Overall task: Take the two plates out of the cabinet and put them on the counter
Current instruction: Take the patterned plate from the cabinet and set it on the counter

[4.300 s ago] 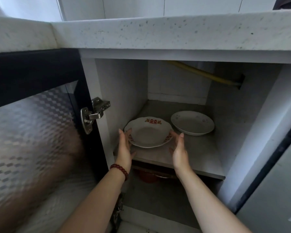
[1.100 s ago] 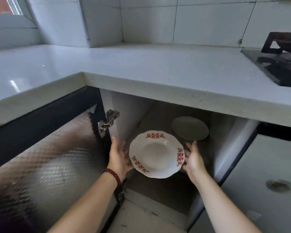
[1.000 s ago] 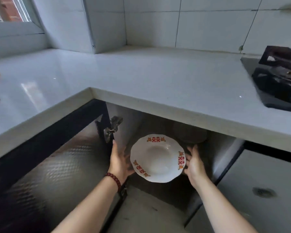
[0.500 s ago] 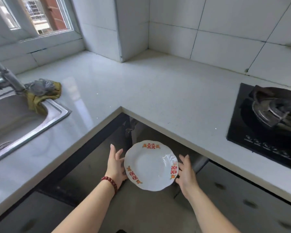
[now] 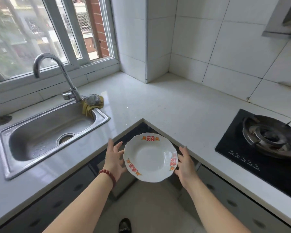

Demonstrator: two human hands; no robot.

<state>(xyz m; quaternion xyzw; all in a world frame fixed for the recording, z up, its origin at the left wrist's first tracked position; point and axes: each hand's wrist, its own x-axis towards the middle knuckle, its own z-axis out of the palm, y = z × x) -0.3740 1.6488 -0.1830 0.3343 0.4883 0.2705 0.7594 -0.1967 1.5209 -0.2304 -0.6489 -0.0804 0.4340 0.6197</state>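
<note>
A white plate with red and orange marks on its scalloped rim is held level in the air, just in front of the inner corner of the white counter. My left hand presses its left edge and my right hand its right edge, fingers spread along the rim. The plate is below and in front of the counter edge, not touching it. The cabinet and the second plate are out of sight below the counter.
A steel sink with a curved tap lies at the left, a yellow cloth draped on its corner. A black gas hob takes up the right side. Tiled walls and a window stand behind.
The plate has come out of the cabinet and risen to counter height between both hands. My view has lifted, so the cabinet interior and the other plate have dropped out of sight.
</note>
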